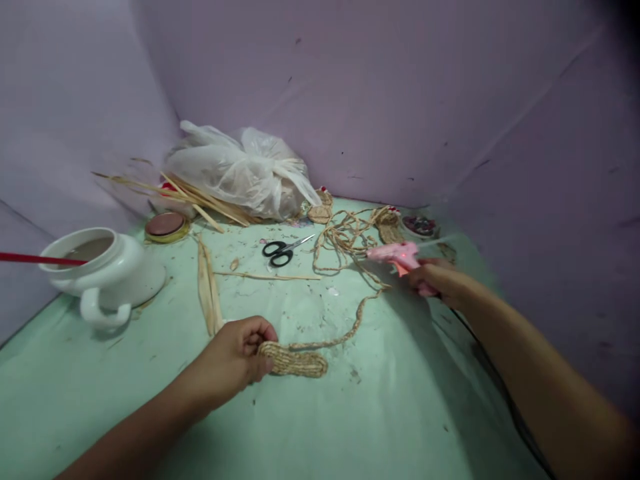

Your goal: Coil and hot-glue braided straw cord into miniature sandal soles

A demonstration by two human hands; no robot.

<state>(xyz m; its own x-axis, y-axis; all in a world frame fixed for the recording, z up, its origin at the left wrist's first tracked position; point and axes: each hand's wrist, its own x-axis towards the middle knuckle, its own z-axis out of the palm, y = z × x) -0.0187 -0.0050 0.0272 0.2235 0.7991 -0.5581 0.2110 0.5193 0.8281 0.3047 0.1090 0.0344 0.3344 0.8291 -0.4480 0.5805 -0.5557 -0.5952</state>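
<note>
Low in the middle, my left hand [245,353] pinches the left end of a small oblong piece of coiled braided straw [300,362]. A loose tail of straw braid [356,322] runs from this piece to the right and up toward a tangled heap of the same cord [345,239]. On the right, my right hand [436,278] is wrapped round the handle of a pink hot glue gun [395,253], raised with its nozzle to the left. A clear glue stick [440,240] seems to stick out of its back, and a black cable hangs along my forearm.
Black-handled scissors [284,252] lie mid-table. At left stands a white pot [135,267] with a red stick across its opening. Behind are a round tin [167,227], dry straw strips [210,203] and a white plastic bag [240,167]. Straw pieces [389,225] lie near the back wall.
</note>
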